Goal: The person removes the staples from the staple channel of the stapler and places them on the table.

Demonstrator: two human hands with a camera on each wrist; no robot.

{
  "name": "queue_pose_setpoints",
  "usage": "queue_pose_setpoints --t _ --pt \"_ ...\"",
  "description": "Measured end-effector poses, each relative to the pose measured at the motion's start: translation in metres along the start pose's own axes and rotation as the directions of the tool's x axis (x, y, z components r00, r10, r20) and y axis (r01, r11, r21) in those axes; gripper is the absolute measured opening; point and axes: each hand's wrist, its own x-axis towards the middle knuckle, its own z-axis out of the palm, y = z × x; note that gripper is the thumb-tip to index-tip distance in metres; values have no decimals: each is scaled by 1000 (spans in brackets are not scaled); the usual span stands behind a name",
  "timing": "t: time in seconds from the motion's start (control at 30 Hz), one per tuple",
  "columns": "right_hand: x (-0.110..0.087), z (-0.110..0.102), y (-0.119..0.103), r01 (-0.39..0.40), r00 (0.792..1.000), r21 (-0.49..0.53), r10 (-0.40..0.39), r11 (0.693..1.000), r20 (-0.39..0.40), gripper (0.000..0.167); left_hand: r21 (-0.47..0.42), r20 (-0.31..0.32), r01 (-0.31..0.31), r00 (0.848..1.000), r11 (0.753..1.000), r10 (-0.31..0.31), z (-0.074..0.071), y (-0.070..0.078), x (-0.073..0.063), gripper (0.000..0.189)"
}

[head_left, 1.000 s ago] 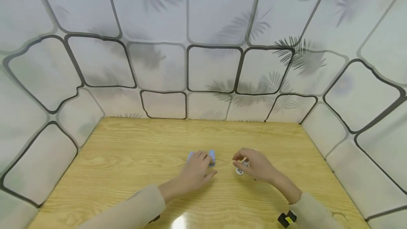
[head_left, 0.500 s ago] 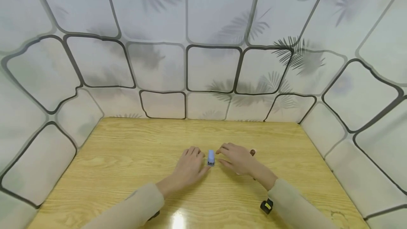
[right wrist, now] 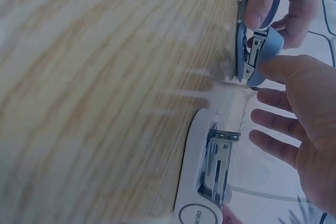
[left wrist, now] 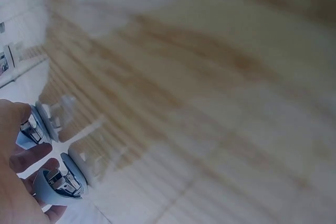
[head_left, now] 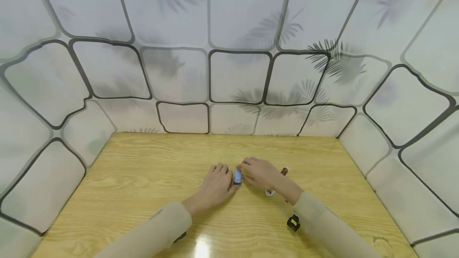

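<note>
Two small blue staplers stand at the table's middle. My left hand (head_left: 216, 182) lies palm down over the left blue stapler (left wrist: 63, 182); in the left wrist view its fingers curl round this stapler, which the head view hides. The right blue stapler (head_left: 237, 176) sits close to the left thumb. My right hand (head_left: 261, 173) reaches it from the right, thumb on its side and index finger at its far end; the other fingers stay spread apart. A larger white stapler (right wrist: 207, 166) rests just right of that hand, mostly covered by it in the head view.
A brown item (head_left: 284, 171) with a pale edge shows behind the right forearm. A black device (head_left: 293, 223) with a yellow patch sits under the right sleeve. Patterned walls (head_left: 236, 77) enclose the wood-grain table (head_left: 157, 162) at the back and sides.
My right hand has moved left, from over the white stapler to the right blue stapler. My left hand has shifted slightly left, uncovering the right blue stapler.
</note>
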Motion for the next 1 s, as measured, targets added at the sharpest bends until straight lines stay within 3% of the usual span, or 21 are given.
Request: queue_pose_setpoints --t 0.2,1.0 --pt "0 1 -1 54 999 -3 -54 999 -6 31 12 5 -8 1000 1000 8 3 1 1 46" --pt "-25 -1 -12 -1 999 -20 0 1000 -32 23 74 -10 -110 994 991 111 -1 9 -8 35"
